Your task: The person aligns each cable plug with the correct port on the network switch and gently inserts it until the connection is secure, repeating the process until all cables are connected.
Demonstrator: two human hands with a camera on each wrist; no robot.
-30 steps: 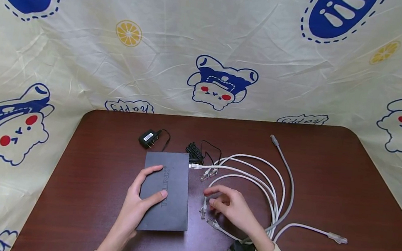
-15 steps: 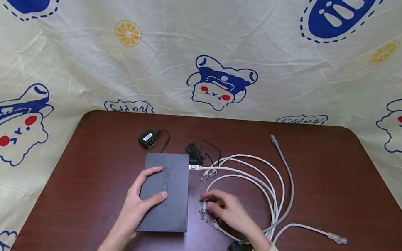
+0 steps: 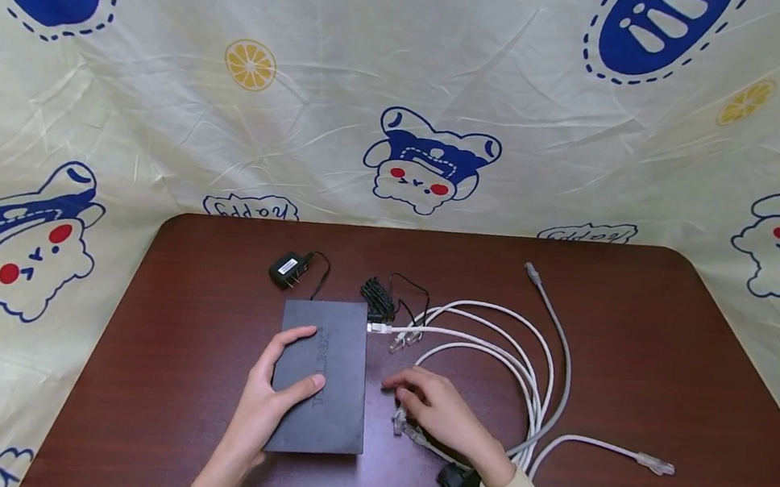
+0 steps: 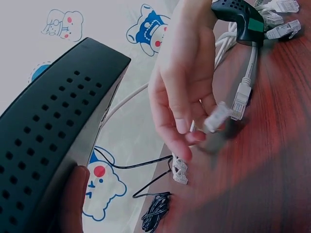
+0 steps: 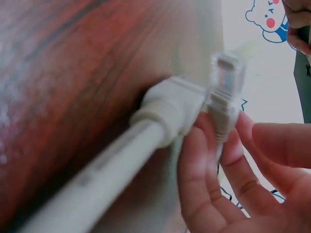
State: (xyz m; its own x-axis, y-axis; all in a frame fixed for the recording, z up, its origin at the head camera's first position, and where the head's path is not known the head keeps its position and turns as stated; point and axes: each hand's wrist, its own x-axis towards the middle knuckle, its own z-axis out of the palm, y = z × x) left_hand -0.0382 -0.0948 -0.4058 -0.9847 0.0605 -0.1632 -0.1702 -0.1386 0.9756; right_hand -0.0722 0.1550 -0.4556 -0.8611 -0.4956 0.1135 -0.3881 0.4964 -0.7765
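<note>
My left hand [image 3: 269, 391] grips a flat dark grey network switch [image 3: 338, 424], thumb and index finger across its lettered top. In the left wrist view the vented side of the switch [image 4: 53, 116] faces the camera. A white network cable's plug [image 3: 379, 328] sits at the right edge of the switch. Beside the switch, my right hand [image 3: 438, 412] has curled fingers around another network cable, whose clear plug [image 5: 226, 80] sticks out past the fingers. A second plug [image 5: 175, 104] lies close by. The right thumb [image 5: 282, 145] appears apart from the cable.
Looped white cables [image 3: 542, 376] spread right of the switch, with a loose plug [image 3: 655, 464] farther right. A black power adapter [image 3: 288, 269] and a bundled black cord [image 3: 377, 299] lie behind the switch. A patterned cloth [image 3: 300, 143] hangs behind the table [image 3: 640, 347].
My right hand has shifted slightly left and toward me, and the cable plug by its fingers has moved a little. The left hand and switch have come slightly nearer.
</note>
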